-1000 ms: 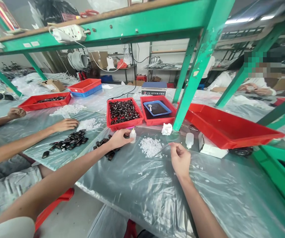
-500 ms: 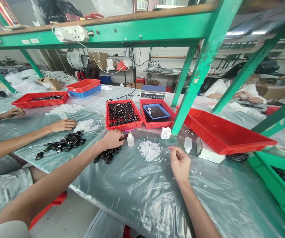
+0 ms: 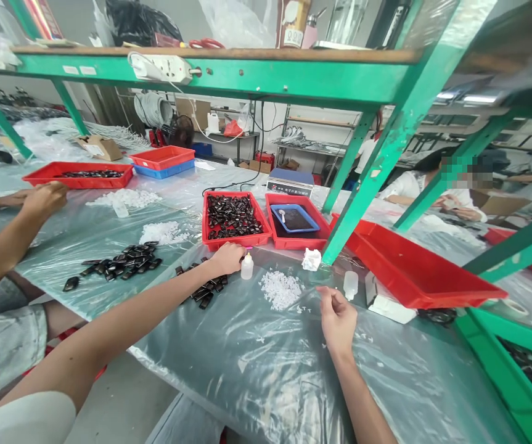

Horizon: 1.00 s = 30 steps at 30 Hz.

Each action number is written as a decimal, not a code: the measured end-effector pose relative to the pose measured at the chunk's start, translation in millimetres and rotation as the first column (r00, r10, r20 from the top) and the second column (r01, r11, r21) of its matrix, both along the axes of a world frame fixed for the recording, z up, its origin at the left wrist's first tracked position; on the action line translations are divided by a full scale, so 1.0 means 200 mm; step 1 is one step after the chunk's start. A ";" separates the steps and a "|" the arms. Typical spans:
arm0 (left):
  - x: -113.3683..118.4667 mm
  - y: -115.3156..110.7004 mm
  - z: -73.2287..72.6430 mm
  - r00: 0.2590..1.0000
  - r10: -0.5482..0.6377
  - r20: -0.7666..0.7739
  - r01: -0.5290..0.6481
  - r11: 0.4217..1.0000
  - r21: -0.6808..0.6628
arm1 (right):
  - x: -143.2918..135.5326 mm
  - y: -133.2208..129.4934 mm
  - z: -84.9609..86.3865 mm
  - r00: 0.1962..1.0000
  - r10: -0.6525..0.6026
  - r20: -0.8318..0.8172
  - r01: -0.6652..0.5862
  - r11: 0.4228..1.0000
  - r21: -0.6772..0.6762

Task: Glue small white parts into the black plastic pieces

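My left hand (image 3: 229,258) is at the front edge of a red tray (image 3: 261,239) full of glossy black pieces (image 3: 231,214). Its fingers are curled closed, and whatever they hold is hidden. Just right of it stands a small dropper bottle (image 3: 246,267) with a yellowish tip. Below the wrist lies a loose heap of black pieces (image 3: 206,288). My right hand (image 3: 338,314) hovers over the plastic-covered table, thumb and forefinger pinched; anything between them is too small to name. To its left spreads a pile of tiny white parts (image 3: 280,290).
A co-worker's arm (image 3: 13,228) reaches in at left, near more black pieces (image 3: 120,262). A green shelf post (image 3: 356,191) rises beyond my right hand. A tilted red tray (image 3: 413,265), a clear bottle (image 3: 351,285) and a green bin (image 3: 501,357) are on the right.
My left hand has moved slightly to the tray's front edge; the black piece seen at its fingers no longer shows. The co-worker's nearer hand has lifted away from a white pile.
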<state>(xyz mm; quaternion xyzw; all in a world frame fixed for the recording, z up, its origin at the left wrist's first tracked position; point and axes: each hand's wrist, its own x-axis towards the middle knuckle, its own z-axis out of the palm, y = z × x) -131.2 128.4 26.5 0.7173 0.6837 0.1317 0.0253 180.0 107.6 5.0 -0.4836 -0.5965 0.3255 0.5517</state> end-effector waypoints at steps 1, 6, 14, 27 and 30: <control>-0.01 -0.01 0.01 1.000 0.015 0.011 -0.016 1.000 0.012 | 0.00 0.00 0.00 1.000 -0.005 0.010 0.004 1.000 0.010; -0.03 -0.24 0.01 0.854 0.103 0.509 -0.242 0.946 0.214 | 0.00 -0.04 0.03 0.998 0.005 0.058 -0.008 0.999 0.049; 0.34 -0.56 -0.07 0.510 -0.086 0.856 -0.075 0.987 0.144 | -0.24 -0.24 0.14 0.867 0.465 0.181 -0.461 0.885 -0.066; 0.33 -0.58 -0.08 0.595 -0.101 0.798 0.030 0.994 0.103 | -0.31 -0.20 0.03 0.726 0.531 0.438 -0.597 0.802 0.018; 0.31 -0.56 -0.11 0.551 -0.086 0.830 0.064 0.996 0.061 | -0.29 -0.20 0.03 0.710 0.488 0.508 -0.588 0.808 0.047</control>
